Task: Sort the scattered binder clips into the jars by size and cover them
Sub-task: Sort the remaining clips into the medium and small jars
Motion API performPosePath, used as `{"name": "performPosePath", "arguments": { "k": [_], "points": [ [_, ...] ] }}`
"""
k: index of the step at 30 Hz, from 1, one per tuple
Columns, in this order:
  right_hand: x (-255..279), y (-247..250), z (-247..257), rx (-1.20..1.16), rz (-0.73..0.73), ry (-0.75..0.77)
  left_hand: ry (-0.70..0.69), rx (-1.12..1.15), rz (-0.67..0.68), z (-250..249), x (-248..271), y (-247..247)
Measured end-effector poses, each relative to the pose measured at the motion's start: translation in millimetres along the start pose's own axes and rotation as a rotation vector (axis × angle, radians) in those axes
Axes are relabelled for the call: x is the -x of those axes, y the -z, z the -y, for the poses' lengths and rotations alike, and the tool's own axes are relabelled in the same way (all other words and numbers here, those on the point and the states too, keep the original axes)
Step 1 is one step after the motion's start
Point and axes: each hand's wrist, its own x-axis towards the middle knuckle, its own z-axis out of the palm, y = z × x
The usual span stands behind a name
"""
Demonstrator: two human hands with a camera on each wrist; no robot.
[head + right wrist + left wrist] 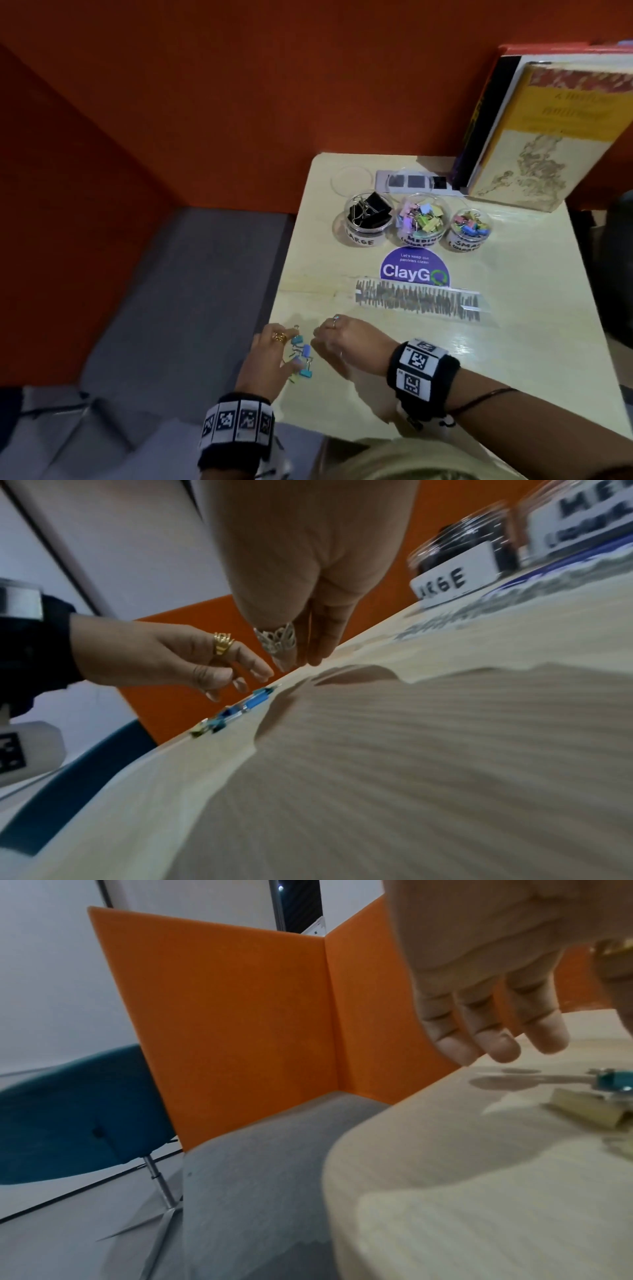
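Several small binder clips [306,351], blue, teal and pale yellow, lie in a cluster near the table's front left edge. My left hand [291,349] hovers just over them with loosely bent fingers [496,1047], holding nothing. My right hand [317,337] stands right of the cluster, its straight fingers [315,653] pointing down at the tabletop. In the right wrist view the clips [255,702] lie just beneath the left hand [240,677]. Three uncovered jars stand at the back: LARGE [368,219] with black clips, MEDIUM [423,219] and SMALL [470,228] with coloured ones.
A clear lid [351,180] lies behind the LARGE jar beside a socket strip [414,181]. Books [534,137] lean at the back right. A purple ClayGo sticker [414,270] and a clear patterned strip [421,299] lie mid-table. Orange partitions and a grey seat [191,291] border the left.
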Motion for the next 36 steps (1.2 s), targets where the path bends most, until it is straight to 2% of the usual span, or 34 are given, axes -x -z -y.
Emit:
{"name": "performPosePath", "arguments": {
  "k": [2, 6, 9, 11, 13, 15, 19, 24, 29, 33, 36],
  "points": [
    [-4.5, -2.4, 11.6, 0.009, 0.023, 0.073, 0.01, 0.009, 0.033, 7.5, 4.4, -3.0],
    [-8.4, -5.1, 29.4, 0.117, 0.043, 0.308, -0.035, 0.043, 0.004, 15.6, -6.8, 0.1],
    [-8.2, -17.6, 29.0, 0.243, 0.079, 0.39, -0.133, -0.005, 0.101, 13.2, -18.9, 6.1],
    [-6.0, -22.0, 22.1, 0.262, 0.098, 0.337, -0.139, 0.036, 0.137, 11.3, -21.7, 8.9],
    [-1.7, -19.2, 8.2, 0.183, 0.124, 0.251, -0.132, 0.086, 0.162, 14.4, -21.0, 6.1],
    [4.5, -12.9, -2.4, 0.134, 0.08, 0.258, -0.117, 0.068, 0.204, 17.1, -20.5, 2.5],
    [12.8, -5.1, -10.1, 0.109, -0.038, 0.242, -0.137, 0.021, 0.158, 5.5, -23.5, -2.8],
    [11.5, -2.6, -16.4, 0.114, -0.125, 0.02, -0.118, -0.006, 0.131, -10.7, -36.4, -8.9],
    [13.4, -3.7, -28.5, 0.202, -0.099, 0.024, -0.11, -0.071, 0.084, -19.2, -43.4, -19.0],
    [17.7, 6.9, -32.7, 0.292, -0.167, 0.041, -0.123, -0.065, 0.018, -24.6, -48.2, -25.8],
    [25.3, 10.2, -31.6, 0.222, -0.203, 0.022, -0.11, -0.042, -0.017, -28.4, -54.2, -27.9]
  ]
}}
